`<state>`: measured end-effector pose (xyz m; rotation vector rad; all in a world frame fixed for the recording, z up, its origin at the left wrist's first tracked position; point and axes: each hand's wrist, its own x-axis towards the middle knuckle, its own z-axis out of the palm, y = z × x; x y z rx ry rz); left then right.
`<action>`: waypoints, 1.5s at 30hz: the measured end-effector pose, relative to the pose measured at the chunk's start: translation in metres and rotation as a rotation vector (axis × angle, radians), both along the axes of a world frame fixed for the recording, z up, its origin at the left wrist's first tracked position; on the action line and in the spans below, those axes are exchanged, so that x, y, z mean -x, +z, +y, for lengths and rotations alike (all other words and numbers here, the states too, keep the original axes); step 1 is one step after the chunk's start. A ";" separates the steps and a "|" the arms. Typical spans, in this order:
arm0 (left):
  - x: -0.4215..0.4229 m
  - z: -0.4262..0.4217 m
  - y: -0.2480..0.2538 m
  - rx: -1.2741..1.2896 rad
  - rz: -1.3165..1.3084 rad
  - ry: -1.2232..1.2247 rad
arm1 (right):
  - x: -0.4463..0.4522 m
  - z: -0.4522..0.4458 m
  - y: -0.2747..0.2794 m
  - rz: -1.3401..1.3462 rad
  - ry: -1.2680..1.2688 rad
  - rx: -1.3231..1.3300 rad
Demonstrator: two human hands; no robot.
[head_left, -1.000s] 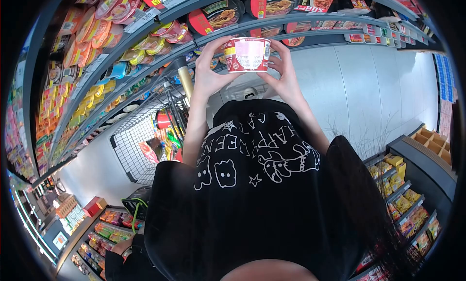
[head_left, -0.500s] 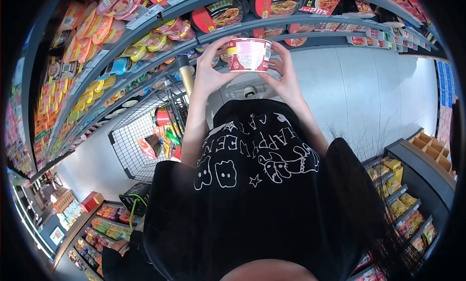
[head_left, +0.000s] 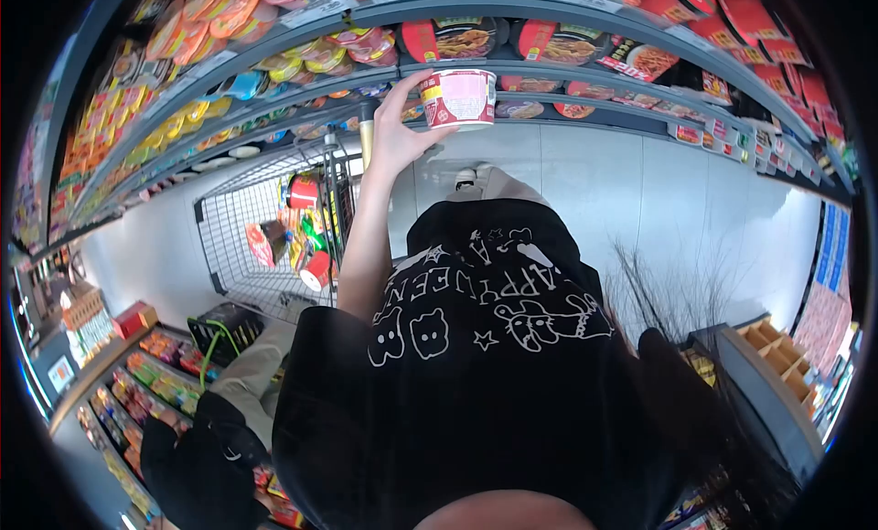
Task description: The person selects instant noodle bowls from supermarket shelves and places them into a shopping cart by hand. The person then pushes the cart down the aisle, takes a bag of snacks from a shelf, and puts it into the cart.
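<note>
My left hand (head_left: 399,135) is wrapped around the side of a red-and-white instant noodle cup (head_left: 459,98), thumb at its base and fingers near its rim. The cup is upright in front of the shelves, with a panel of small print facing me. I cannot see my right hand; that arm is hidden beside the black shirt (head_left: 494,402).
Shelves (head_left: 302,82) of packaged noodles curve across the front. At left stands a wire shopping cart (head_left: 219,221) holding several packages. A person in dark sleeves (head_left: 197,466) stands lower left, near a black basket (head_left: 240,324) with a green handle. A wooden divided display (head_left: 777,352) is at right.
My right hand has let go of the cup and dropped out of view. My left hand still holds it, slightly further left. The view has shifted, showing more of the other person.
</note>
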<state>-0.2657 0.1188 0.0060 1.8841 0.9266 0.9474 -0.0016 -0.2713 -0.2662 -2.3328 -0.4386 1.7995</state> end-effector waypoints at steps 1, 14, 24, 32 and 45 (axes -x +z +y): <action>-0.001 0.002 0.002 -0.004 0.013 0.018 | -0.003 0.001 0.005 0.016 -0.056 -0.023; -0.002 0.006 -0.002 0.001 0.102 0.049 | -0.013 0.043 0.061 0.134 -0.278 -0.310; 0.010 0.001 -0.012 0.070 -0.106 0.224 | 0.087 0.071 0.221 -0.100 -0.204 -0.738; 0.079 0.036 -0.006 -0.055 0.087 0.269 | 0.138 0.113 0.266 -0.264 -0.095 -0.434; 0.069 0.050 -0.020 0.037 -0.242 0.409 | 0.108 0.102 0.200 -0.046 -1.391 -0.586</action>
